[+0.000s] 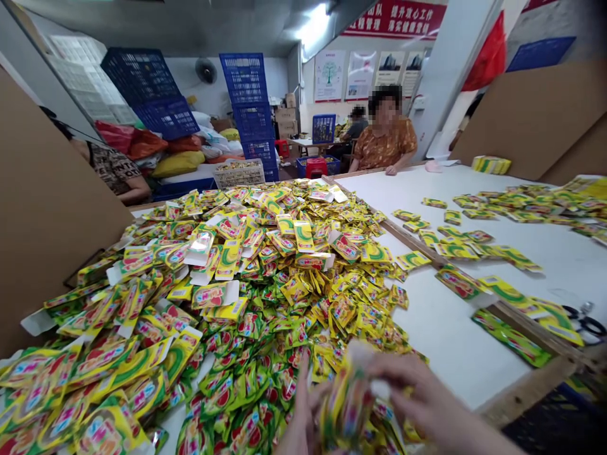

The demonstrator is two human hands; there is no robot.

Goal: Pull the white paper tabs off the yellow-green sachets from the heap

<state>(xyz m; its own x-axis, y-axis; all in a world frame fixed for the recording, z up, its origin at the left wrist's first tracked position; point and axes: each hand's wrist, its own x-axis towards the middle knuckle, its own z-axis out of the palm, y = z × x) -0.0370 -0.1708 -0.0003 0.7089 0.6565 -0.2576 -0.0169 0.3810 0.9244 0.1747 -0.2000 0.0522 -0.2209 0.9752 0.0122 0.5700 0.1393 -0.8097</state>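
Observation:
Low in the head view, my left hand is closed around a small yellow printed carton, blurred by motion. My right hand is at the carton's upper right side, its fingers curled against the white open end. Whether a packet is between those fingers cannot be made out. Beneath and ahead of my hands lie loose green sachets with red fruit pictures and yellow sachets. Many flat yellow cartons, several with white flaps open, cover the left side and the far part of the pile.
A wooden strip divides the white tabletop. Beyond it are more cartons, a green wrapper and scissors. Cardboard panels stand at both sides. A person sits opposite; blue crates are stacked behind.

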